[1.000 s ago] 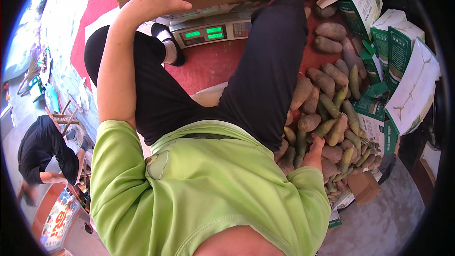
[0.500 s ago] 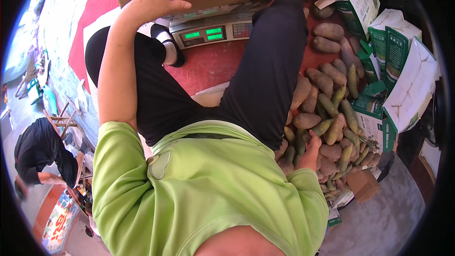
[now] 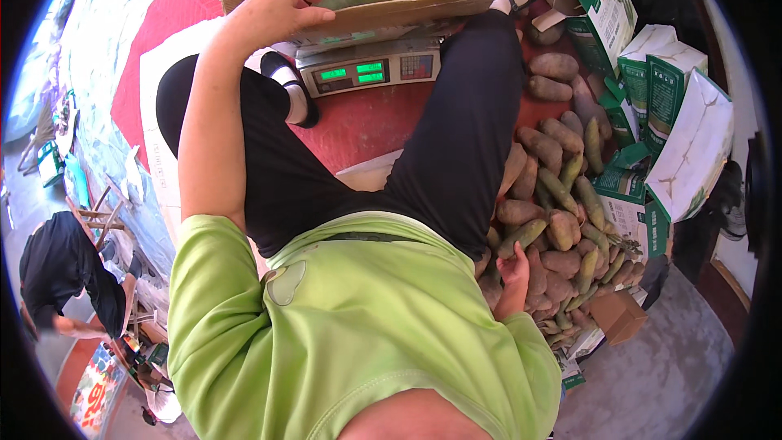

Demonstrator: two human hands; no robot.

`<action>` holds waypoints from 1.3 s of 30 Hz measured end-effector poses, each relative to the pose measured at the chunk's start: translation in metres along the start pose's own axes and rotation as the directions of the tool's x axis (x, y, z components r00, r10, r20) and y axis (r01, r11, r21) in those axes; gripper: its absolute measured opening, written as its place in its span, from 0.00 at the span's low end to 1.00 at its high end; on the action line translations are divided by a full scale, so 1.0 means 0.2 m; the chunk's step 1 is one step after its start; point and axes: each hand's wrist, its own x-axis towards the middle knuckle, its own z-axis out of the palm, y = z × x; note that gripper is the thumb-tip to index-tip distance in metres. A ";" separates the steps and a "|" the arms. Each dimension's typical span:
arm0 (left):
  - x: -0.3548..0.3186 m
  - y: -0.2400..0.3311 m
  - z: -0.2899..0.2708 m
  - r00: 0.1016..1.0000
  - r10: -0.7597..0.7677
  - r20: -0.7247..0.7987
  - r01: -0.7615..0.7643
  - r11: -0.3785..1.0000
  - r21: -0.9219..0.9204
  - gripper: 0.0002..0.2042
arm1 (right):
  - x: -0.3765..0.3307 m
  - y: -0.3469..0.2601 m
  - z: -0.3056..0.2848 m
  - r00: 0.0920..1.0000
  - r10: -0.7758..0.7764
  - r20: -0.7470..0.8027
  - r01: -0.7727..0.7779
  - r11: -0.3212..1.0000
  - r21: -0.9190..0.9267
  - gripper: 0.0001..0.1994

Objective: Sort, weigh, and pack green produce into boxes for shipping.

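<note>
Matt brown cardboard box (image 3: 383, 12) at upper centre; rough, dull-skinned tubers (image 3: 554, 228) at right; glossy printed cartons (image 3: 676, 114) beside them.

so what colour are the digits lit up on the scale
Green, on the scale's display under the cardboard box; the head view shows it.

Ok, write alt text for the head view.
A seated person's left hand rests on the rim of a cardboard box of long tubers atop a digital scale, while the right hand reaches into a pile of brown tubers beside green-and-white cartons.
</note>
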 end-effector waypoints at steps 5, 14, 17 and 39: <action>-0.01 -0.03 -0.01 0.998 0.039 -0.051 -0.039 0.999 -0.007 0.20 | -0.09 0.15 -0.01 0.988 0.072 0.140 -0.064 0.996 -0.061 0.11; -0.04 0.00 -0.03 0.996 0.046 -0.081 -0.041 0.997 0.067 0.22 | -0.16 0.11 0.26 0.938 0.022 0.347 0.124 0.911 -0.393 0.14; -0.05 -0.01 -0.04 0.997 0.016 -0.075 -0.014 1.000 0.023 0.22 | -0.35 -0.13 0.63 0.954 -0.174 0.243 0.288 0.755 -0.588 0.20; -0.07 -0.04 -0.08 0.998 -0.041 -0.052 0.043 0.998 0.048 0.22 | -1.22 -0.96 2.59 -0.333 -0.389 0.859 0.754 -0.656 -0.005 0.27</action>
